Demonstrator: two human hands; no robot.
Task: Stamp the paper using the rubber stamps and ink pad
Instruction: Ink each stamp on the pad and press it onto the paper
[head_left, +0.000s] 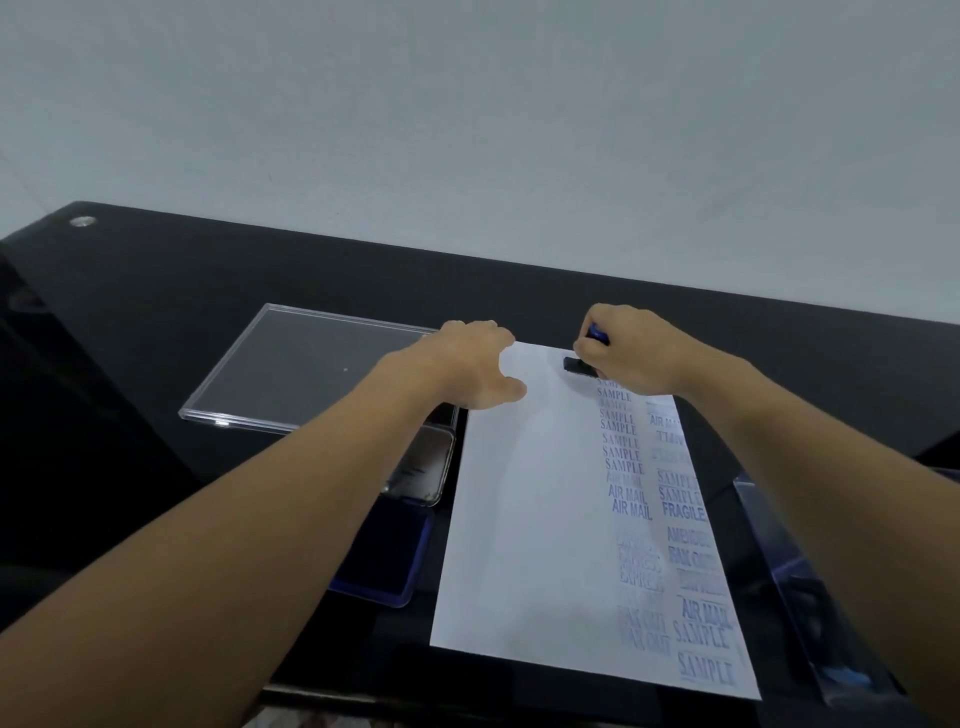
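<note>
The stamp (577, 365) stands on the paper (530, 519) under the right grip (631, 353).

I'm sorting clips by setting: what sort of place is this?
Probably an office-style desk: a glossy black tabletop against a plain pale wall, a white sheet covered in SAMPLE and AIR MAIL imprints, and a blue ink pad beside it.

black table (156, 291) | clear plastic lid (291, 374) flat on it, far left | round metal stud (82, 222) at corner
</note>
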